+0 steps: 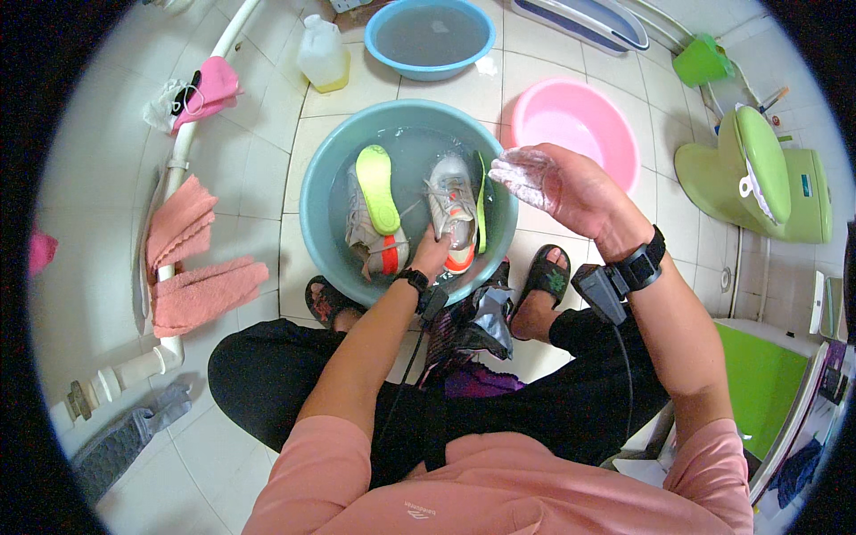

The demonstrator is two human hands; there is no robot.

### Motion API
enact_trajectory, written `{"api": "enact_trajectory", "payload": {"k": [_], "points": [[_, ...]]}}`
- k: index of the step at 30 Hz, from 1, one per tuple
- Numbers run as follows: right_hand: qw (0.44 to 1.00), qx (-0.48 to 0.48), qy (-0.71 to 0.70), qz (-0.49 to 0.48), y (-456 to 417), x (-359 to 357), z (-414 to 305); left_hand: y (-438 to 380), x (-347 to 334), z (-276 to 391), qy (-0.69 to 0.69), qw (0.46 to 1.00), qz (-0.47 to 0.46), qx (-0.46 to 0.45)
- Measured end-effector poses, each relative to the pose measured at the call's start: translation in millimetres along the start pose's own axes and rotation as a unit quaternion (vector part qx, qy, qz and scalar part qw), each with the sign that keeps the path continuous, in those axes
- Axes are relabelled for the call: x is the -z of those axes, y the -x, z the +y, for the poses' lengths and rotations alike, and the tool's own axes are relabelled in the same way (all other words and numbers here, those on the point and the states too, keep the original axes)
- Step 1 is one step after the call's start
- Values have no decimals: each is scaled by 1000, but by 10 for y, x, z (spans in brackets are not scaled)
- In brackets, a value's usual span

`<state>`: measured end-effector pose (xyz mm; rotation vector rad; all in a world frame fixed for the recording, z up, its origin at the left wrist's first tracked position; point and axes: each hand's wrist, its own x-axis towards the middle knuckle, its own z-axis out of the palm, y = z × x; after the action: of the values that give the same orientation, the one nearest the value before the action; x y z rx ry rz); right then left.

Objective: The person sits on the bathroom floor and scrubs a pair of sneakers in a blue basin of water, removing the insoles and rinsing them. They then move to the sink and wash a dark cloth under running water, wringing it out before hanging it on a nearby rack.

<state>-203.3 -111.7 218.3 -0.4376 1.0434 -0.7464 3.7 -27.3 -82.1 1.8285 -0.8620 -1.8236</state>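
Note:
In the teal basin (pixel 315 157), filled with cloudy water, lie two grey lace-up sneakers. My left hand (pixel 432 255) grips the side of the right sneaker (pixel 452 188) near its heel, which has orange trim. A yellow-green insole (pixel 378 194) rests on top of the left sneaker (pixel 359 231). Another yellow-green insole (pixel 481 200) stands on edge by the basin's right wall. My right hand (pixel 565 190) is raised beyond the right rim, fingers together and slightly cupped, with white powder (pixel 525 177) on the fingers and palm.
An opened silver-lined bag (pixel 491 321) sits between my feet. A pink basin (pixel 575 120) stands to the right, with a blue basin of greyish water (pixel 431 72) and a jug of yellow liquid (pixel 324 57) behind. Cloths (pixel 207 294) hang from the left pipe; a green toilet (pixel 712 170) is at right.

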Motion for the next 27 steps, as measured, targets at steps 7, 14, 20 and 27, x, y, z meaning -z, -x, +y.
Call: {"api": "enact_trajectory", "payload": {"k": [7,14,20,27], "points": [[1000,9,8,-3,-56,-2,15,22,50,-133,-15,996,-39,-81],[1000,1,11,-18,-257,-41,54,209,47,-225,-121,971,39,-203],[1000,5,16,-18,-262,-267,109,322,339,-197,-154,942,208,-215],[1000,2,15,-23,-257,-337,71,23,1058,-205,-31,884,461,-76]]}}
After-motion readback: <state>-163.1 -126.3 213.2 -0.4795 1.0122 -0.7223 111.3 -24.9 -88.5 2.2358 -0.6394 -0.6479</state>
